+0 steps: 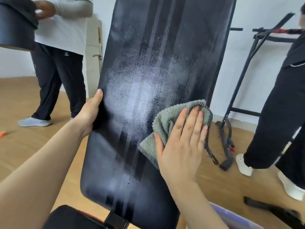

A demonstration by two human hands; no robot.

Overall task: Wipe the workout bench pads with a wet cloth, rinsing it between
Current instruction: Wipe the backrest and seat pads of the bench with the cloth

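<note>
Cloth (166,123) under right hand (183,142) on pad (140,71)

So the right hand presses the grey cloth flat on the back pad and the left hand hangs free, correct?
No: the head view shows the left hand gripping the back pad by its left edge, not hanging free. The right hand does press the grey cloth flat on that pad.

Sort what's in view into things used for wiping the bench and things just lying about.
In use: back pad, streaked wet; grey cloth; right hand, pressing the cloth flat on the pad; left hand, gripping the pad's left edge.

Lying about: black metal stand by the wall; orange object on the floor; bystander in white top; bystander in black.
</note>
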